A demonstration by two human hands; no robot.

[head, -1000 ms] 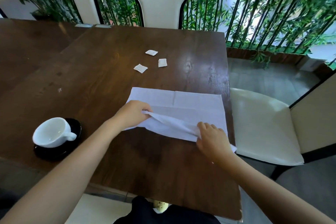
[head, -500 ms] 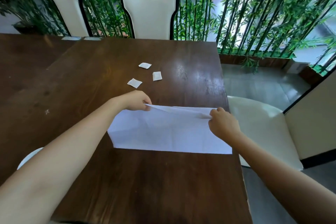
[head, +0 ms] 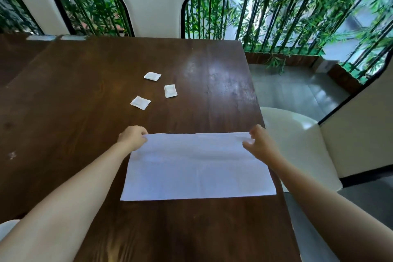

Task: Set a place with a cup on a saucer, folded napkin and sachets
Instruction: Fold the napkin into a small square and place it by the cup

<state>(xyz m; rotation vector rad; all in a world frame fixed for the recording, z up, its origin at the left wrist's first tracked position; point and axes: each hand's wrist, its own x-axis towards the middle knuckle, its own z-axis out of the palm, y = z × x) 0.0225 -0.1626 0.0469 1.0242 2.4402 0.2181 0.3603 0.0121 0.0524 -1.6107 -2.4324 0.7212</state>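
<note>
Napkin (head: 197, 168) lay flat as a wide white rectangle near the table's (head: 85, 83) right edge, its right side reaching that edge. I had my left hand (head: 133, 138) pinching the napkin's far left corner and my right hand (head: 258, 144) with fingers curled onto its far right corner. Three sachets (head: 170, 91) sat loose toward the middle of the table, beyond the napkin and apart from it. A white chair (head: 148, 4) stood at the far edge.
</note>
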